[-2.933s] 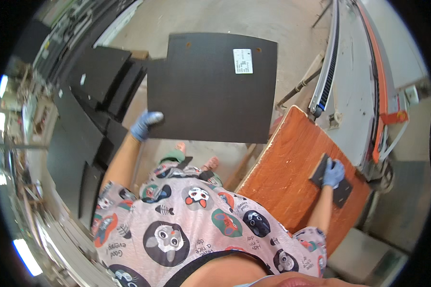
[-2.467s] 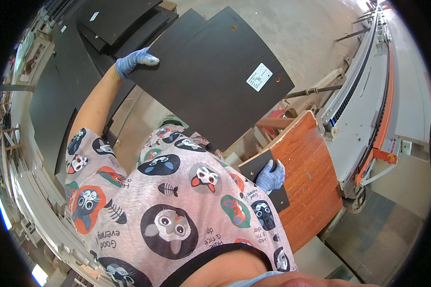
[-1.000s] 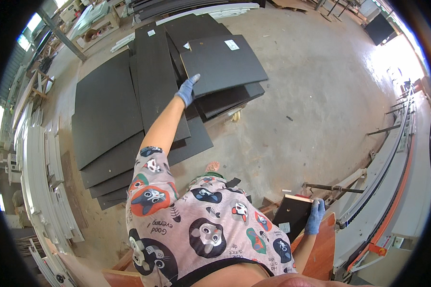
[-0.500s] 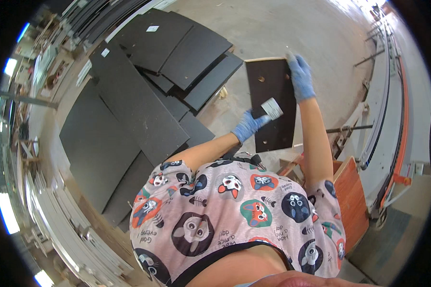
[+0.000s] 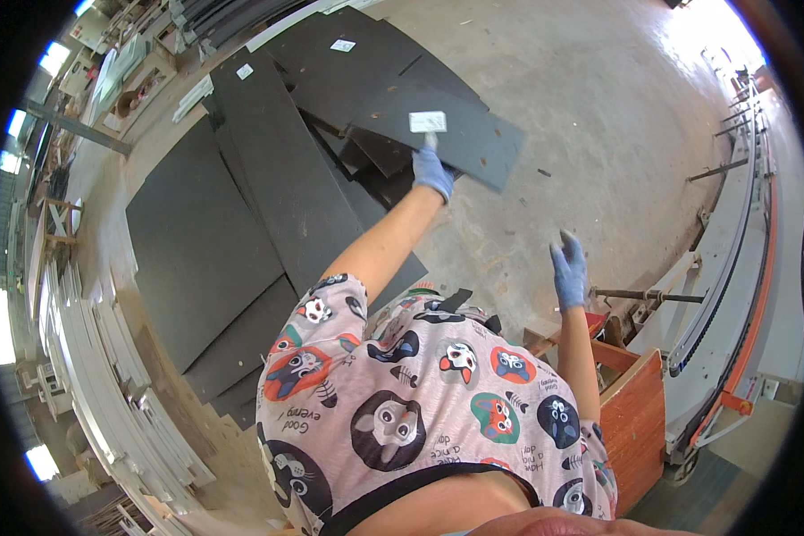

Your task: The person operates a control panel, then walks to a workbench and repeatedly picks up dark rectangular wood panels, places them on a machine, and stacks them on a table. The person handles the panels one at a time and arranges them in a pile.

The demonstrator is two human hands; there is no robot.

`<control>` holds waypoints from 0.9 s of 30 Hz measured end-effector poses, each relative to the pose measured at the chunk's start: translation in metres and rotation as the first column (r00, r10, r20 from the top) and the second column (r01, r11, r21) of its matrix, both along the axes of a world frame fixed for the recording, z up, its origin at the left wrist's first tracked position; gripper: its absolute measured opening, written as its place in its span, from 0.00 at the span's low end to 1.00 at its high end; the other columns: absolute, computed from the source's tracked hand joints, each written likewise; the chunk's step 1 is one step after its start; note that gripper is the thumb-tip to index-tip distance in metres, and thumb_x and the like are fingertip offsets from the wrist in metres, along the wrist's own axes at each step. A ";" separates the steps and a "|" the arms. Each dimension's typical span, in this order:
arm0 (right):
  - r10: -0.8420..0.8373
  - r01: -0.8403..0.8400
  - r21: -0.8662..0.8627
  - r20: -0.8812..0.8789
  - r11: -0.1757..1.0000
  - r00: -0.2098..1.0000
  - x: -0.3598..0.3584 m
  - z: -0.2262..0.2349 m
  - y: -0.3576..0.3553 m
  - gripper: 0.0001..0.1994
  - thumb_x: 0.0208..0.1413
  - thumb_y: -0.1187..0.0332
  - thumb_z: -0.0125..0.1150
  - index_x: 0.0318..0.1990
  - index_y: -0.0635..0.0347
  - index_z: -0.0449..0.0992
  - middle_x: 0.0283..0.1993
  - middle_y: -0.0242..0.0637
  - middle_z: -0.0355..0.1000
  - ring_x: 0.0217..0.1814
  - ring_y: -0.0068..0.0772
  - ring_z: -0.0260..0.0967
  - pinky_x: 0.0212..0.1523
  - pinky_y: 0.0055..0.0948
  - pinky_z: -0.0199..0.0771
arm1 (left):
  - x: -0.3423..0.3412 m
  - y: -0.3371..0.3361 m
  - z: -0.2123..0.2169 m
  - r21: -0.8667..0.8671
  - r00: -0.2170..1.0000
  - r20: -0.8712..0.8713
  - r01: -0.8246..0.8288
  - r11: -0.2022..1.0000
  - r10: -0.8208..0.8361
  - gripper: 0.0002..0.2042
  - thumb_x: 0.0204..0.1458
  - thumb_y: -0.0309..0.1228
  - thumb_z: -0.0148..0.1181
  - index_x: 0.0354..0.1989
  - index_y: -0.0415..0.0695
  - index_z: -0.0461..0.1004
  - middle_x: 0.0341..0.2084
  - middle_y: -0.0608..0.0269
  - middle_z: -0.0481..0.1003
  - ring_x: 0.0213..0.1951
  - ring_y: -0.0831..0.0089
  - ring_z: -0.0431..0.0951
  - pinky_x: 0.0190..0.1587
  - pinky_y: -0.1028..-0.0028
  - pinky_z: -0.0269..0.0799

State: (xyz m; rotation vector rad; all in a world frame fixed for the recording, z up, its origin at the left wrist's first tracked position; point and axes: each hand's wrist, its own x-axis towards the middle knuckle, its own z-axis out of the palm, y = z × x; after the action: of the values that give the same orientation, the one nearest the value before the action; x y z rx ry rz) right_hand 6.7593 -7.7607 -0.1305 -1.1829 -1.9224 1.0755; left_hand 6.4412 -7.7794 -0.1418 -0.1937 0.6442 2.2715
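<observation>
My left hand (image 5: 431, 171), in a blue glove, grips the near edge of a dark rectangular panel (image 5: 478, 143) with a white label on it; the thumb lies on top beside the label and the other fingers are hidden beneath. The panel lies over the right side of a spread of dark boards (image 5: 277, 170), its right end jutting out above the floor. My right hand (image 5: 569, 271), also gloved in blue, is raised to the right, apart from the panel. Its fingers are spread and hold nothing.
A long machine with a rail and an orange strip (image 5: 750, 357) runs down the right side, with bars sticking out. Near my right arm stands a reddish wooden box (image 5: 630, 429). Stacked pale strips (image 5: 107, 375) lie at the left. Concrete floor (image 5: 598, 116) extends beyond the boards.
The labelled panel has moved from in front of me to the left, onto the boards. My right hand has let go of it and come lower; my left hand has reached farther out.
</observation>
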 end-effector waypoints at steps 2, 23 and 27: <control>-0.054 0.057 -0.126 0.022 0.990 0.998 0.026 -0.010 -0.011 0.20 0.50 0.66 0.56 0.51 0.62 0.65 0.51 0.41 0.65 0.52 0.32 0.62 0.53 0.29 0.60 | -0.026 0.020 0.006 -0.011 0.977 0.207 -0.053 0.999 0.054 0.17 0.50 0.40 0.53 0.46 0.48 0.66 0.45 0.60 0.68 0.47 0.61 0.67 0.48 0.56 0.64; -0.535 0.500 -0.281 -0.060 0.819 0.843 0.158 -0.041 -0.126 0.15 0.50 0.64 0.56 0.43 0.64 0.71 0.43 0.40 0.70 0.46 0.31 0.66 0.48 0.27 0.65 | -0.135 0.041 -0.001 -0.349 0.949 0.305 0.190 0.918 -0.080 0.24 0.52 0.44 0.43 0.50 0.35 0.63 0.46 0.53 0.68 0.50 0.58 0.67 0.52 0.64 0.64; -0.904 0.806 -0.413 -0.247 0.424 0.349 0.221 -0.012 -0.129 0.12 0.49 0.67 0.58 0.42 0.59 0.71 0.38 0.33 0.70 0.38 0.25 0.66 0.41 0.25 0.68 | -0.112 0.033 -0.089 0.308 0.378 -0.062 0.888 0.343 -0.924 0.18 0.53 0.42 0.43 0.43 0.42 0.65 0.35 0.62 0.73 0.41 0.67 0.70 0.45 0.68 0.68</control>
State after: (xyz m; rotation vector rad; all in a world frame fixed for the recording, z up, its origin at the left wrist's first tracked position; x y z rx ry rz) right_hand 6.9807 -7.8900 -0.1424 -1.6161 -0.5674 0.8095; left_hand 6.3288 -7.7461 -0.2305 0.1659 0.2005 1.1661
